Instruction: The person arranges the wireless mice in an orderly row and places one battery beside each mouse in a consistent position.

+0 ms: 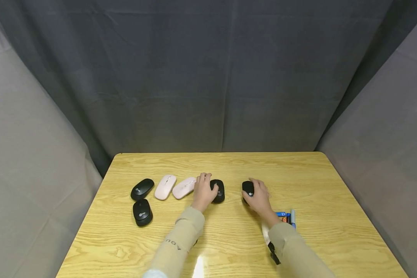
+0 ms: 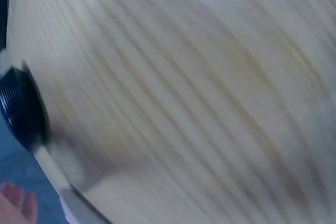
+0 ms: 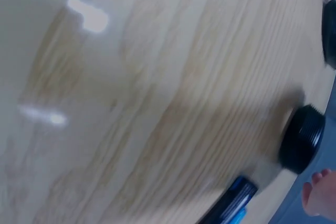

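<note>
In the head view my left hand (image 1: 203, 192) is between a pale pink computer mouse (image 1: 183, 188) and a black computer mouse (image 1: 219, 191), its thumb over the black one's left side. The left wrist view shows that black mouse (image 2: 22, 107) on the table, with the fingers (image 2: 18, 203) apart from it. To the right, my right hand (image 1: 259, 195) spreads thumb and fingers about another black mouse (image 1: 248, 187). From the right wrist, this mouse (image 3: 302, 139) shows a gap to the fingertips (image 3: 316, 178).
Two more black mice, one at the back (image 1: 142, 189) and one nearer (image 1: 143, 213), lie on the left of the wooden table (image 1: 229, 239), beside a second pink mouse (image 1: 165, 187). Several blue and grey pen-like sticks (image 1: 293, 217) lie by my right forearm. Grey curtains surround the table.
</note>
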A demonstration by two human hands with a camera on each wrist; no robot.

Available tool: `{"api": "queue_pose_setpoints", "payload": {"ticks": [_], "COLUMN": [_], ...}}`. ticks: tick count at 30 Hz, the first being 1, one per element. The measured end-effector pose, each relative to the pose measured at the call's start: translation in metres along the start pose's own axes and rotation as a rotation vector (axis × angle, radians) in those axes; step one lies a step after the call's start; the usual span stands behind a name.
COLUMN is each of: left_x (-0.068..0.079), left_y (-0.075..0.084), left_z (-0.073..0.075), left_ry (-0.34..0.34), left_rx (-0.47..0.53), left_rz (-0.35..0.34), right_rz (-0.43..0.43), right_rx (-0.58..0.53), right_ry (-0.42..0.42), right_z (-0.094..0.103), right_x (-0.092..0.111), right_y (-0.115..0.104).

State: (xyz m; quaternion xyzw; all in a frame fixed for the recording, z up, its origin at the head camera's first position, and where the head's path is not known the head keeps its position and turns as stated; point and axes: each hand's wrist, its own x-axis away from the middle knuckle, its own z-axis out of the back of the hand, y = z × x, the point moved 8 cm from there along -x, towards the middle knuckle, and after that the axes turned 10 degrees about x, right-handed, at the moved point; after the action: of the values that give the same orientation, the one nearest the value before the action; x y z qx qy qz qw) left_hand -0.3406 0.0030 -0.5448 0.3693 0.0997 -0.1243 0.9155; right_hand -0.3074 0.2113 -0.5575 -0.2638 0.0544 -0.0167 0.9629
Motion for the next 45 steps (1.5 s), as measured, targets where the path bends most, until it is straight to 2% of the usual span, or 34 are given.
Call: {"api": "queue_pose_setpoints", "payload": {"ticks": [4, 8, 11, 14, 21, 27, 33, 39, 45], "left_x": [0.003, 0.007, 0.01, 0.013, 0.018, 0.024, 0.029, 0.033, 0.037], "left_y": [-0.01, -0.025, -0.039, -0.057, -0.099, -0.122, -0.133, -0.14, -0.143], "left_z": [0.023, 0.046, 0.064, 0.078, 0.103, 0.112, 0.113, 0.112, 0.109], "left_ry": [0.144, 0.241, 0.291, 0.303, 0.28, 0.178, 0.086, 0.035, -0.008], "left_rx": [-0.011, -0.04, -0.047, -0.059, -0.079, -0.074, -0.074, -0.061, -0.041], "left_rz": [-0.094, -0.129, -0.114, -0.062, 0.07, 0.179, 0.211, 0.216, 0.257], "right_rz": [0.041, 0.063, 0.07, 0.088, 0.153, 0.195, 0.231, 0.249, 0.3], "right_rx": [-0.075, -0.122, -0.133, -0.153, -0.205, -0.189, -0.1, -0.02, 0.059], "right_ry": [0.031, 0.053, 0.068, 0.083, 0.072, -0.011, -0.102, -0.212, -0.289], "right_z": [0.001, -0.001, -0.005, -0.009, -0.023, -0.04, -0.059, -0.078, -0.093], "right_x": [0.0, 0.0, -0.001, -0.001, -0.002, -0.002, -0.006, -0.007, -0.004], "right_y": [-0.018, -0.036, -0.049, -0.063, -0.103, -0.137, -0.161, -0.178, -0.193]}}
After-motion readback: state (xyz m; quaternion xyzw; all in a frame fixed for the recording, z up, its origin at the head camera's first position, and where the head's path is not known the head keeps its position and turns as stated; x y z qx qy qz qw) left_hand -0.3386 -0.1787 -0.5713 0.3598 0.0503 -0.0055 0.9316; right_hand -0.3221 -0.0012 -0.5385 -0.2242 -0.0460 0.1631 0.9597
